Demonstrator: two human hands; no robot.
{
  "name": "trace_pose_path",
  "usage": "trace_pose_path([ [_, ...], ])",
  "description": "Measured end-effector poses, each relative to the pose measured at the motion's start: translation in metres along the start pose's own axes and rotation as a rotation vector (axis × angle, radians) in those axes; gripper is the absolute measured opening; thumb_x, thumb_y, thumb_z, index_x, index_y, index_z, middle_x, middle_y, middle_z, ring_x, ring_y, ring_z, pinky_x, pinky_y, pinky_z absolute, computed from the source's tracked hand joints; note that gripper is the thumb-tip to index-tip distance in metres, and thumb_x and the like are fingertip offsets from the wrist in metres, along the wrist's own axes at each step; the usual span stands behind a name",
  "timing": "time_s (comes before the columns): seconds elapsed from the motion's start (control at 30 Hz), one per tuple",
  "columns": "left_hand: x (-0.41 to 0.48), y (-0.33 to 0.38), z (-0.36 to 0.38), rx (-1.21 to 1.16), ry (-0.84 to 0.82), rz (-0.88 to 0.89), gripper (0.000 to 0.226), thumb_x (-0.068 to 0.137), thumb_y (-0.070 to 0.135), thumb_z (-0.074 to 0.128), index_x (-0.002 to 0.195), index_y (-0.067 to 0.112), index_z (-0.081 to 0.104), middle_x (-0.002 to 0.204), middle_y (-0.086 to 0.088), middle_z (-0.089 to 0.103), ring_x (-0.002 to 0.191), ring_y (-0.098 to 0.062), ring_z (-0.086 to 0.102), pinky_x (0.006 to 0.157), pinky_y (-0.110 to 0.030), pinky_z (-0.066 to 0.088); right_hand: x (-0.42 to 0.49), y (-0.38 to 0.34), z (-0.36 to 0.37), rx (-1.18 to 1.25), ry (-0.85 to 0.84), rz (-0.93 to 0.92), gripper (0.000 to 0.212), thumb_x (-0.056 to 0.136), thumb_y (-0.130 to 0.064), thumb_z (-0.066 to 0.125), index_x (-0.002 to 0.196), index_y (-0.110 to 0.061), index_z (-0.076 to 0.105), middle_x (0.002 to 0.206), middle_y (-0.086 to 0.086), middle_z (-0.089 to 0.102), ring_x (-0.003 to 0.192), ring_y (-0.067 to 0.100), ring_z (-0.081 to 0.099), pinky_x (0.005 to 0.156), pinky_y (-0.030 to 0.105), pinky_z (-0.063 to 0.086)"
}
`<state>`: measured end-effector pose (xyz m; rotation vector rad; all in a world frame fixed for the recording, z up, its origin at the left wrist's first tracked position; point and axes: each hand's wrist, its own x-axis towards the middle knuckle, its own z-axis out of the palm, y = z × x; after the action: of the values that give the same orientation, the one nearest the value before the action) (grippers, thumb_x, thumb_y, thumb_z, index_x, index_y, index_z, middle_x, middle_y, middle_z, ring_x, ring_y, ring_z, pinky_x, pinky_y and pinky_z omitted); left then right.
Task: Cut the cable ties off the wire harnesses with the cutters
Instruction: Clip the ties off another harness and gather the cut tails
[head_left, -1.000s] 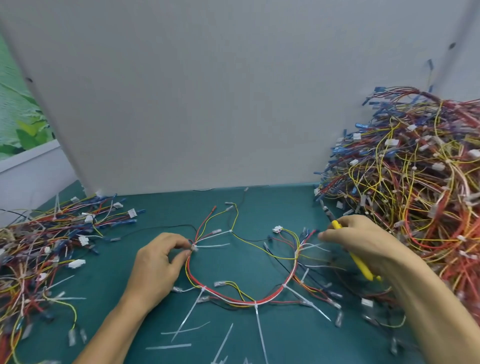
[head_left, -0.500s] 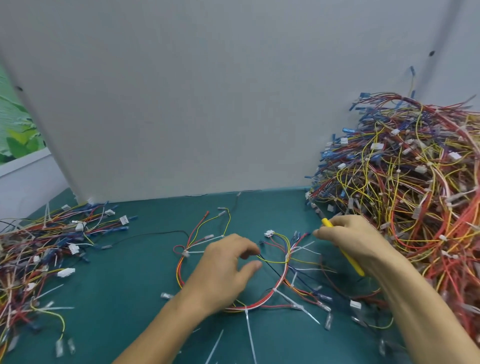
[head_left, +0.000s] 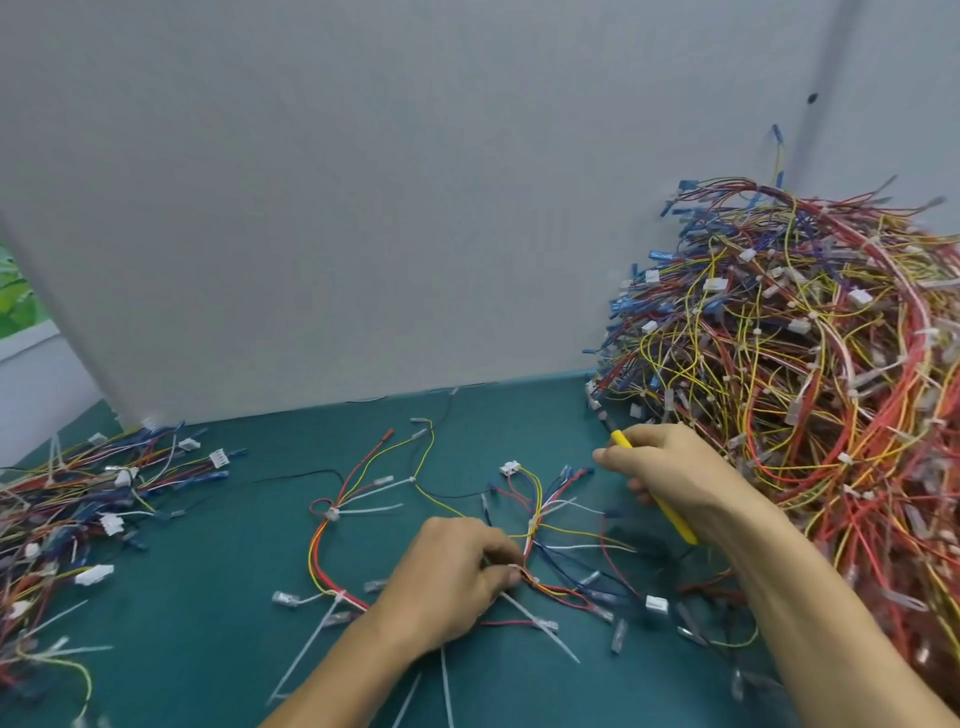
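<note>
Left of the looped harness (head_left: 317, 545), a flat tangle of wires (head_left: 78, 499). The left hand (head_left: 457, 587) pinches its thin red-yellow strands at a stiff white cable tie (head_left: 540, 629). To the harness's right, the right hand (head_left: 675, 478) grips slim yellow-handled cutters (head_left: 678, 525).

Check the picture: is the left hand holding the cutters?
No: the right hand grips the yellow-handled cutters, while the left hand pinches the wire harness lying on the green mat.
</note>
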<state>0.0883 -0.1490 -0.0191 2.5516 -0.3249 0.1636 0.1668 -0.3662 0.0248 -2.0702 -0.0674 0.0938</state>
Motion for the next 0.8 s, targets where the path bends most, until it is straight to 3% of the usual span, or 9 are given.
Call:
trace_pose_path([
  [0.1,-0.006,-0.010,-0.009,0.020,-0.009,-0.014,0.014,0.084,0.026,0.070,0.095,0.033,0.074,0.087,0.009,0.069,0.083,-0.003,0.059,0.079,-0.021,0.045,0.001,0.002,0.008,0.082,-0.101,-0.007,0.015,0.083,-0.020,0.071,0.083,-0.006,0.066,0.063,0.005,0.053,0.060,0.019,0.047,0.061,0.034,0.039],
  [0.2,-0.015,-0.016,-0.014,-0.010,-0.011,0.004,0.015,0.084,0.023,0.070,0.095,0.033,0.074,0.089,0.010,0.069,0.086,-0.002,0.060,0.082,-0.022,0.046,0.000,0.004,0.013,0.009,-0.174,-0.053,0.009,0.086,-0.021,0.068,0.083,-0.014,0.067,0.066,0.003,0.058,0.061,0.017,0.051,0.065,0.034,0.044],
  [0.37,-0.026,-0.025,-0.019,-0.035,-0.019,0.095,0.015,0.086,0.021,0.068,0.098,0.029,0.075,0.096,0.010,0.071,0.092,-0.004,0.060,0.086,-0.019,0.044,-0.005,0.002,0.017,-0.286,-0.311,-0.147,0.035,0.092,-0.042,0.059,0.084,-0.008,0.060,0.063,-0.003,0.045,0.060,0.010,0.040,0.064,0.031,0.033],
  [0.43,-0.028,-0.030,-0.022,-0.042,-0.029,0.112,0.015,0.086,0.020,0.068,0.099,0.026,0.075,0.097,0.009,0.071,0.092,-0.004,0.061,0.086,-0.018,0.044,-0.006,0.001,0.021,-0.421,-0.298,-0.171,0.038,0.094,-0.047,0.053,0.096,-0.010,0.063,0.064,-0.004,0.048,0.061,0.010,0.044,0.063,0.029,0.035],
  [0.53,-0.034,-0.033,-0.025,-0.062,-0.029,0.149,0.015,0.087,0.020,0.068,0.099,0.024,0.075,0.096,0.009,0.071,0.092,-0.003,0.060,0.085,-0.017,0.044,-0.013,0.000,0.028,-0.514,-0.210,-0.190,0.035,0.096,-0.048,0.048,0.105,-0.017,0.063,0.080,0.000,0.066,0.081,0.017,0.060,0.075,0.031,0.044],
  [0.67,-0.042,-0.035,-0.043,-0.178,0.208,0.060,0.013,0.086,0.012,0.068,0.096,0.018,0.074,0.093,0.011,0.070,0.089,-0.001,0.061,0.083,-0.017,0.046,-0.020,0.008,0.036,-0.669,-0.159,-0.212,0.028,0.098,-0.049,0.042,0.103,-0.024,0.053,0.089,0.002,0.057,0.092,0.026,0.057,0.083,0.041,0.046],
  [0.73,-0.052,-0.035,-0.059,-0.102,0.302,0.001,0.010,0.088,0.014,0.066,0.092,0.020,0.073,0.089,0.012,0.068,0.085,-0.002,0.060,0.079,-0.016,0.044,-0.020,0.014,0.033,-0.777,-0.139,-0.187,0.028,0.098,-0.050,0.040,0.101,-0.024,0.049,0.092,0.001,0.052,0.097,0.028,0.056,0.083,0.040,0.046],
  [0.8,-0.069,-0.039,-0.067,0.148,0.248,-0.091,0.013,0.094,0.028,0.056,0.091,0.025,0.069,0.088,0.012,0.065,0.085,-0.005,0.058,0.079,-0.020,0.044,-0.020,0.021,0.026,-0.839,-0.099,-0.164,0.029,0.097,-0.051,0.039,0.103,-0.024,0.046,0.092,0.001,0.049,0.099,0.029,0.056,0.082,0.038,0.046],
])
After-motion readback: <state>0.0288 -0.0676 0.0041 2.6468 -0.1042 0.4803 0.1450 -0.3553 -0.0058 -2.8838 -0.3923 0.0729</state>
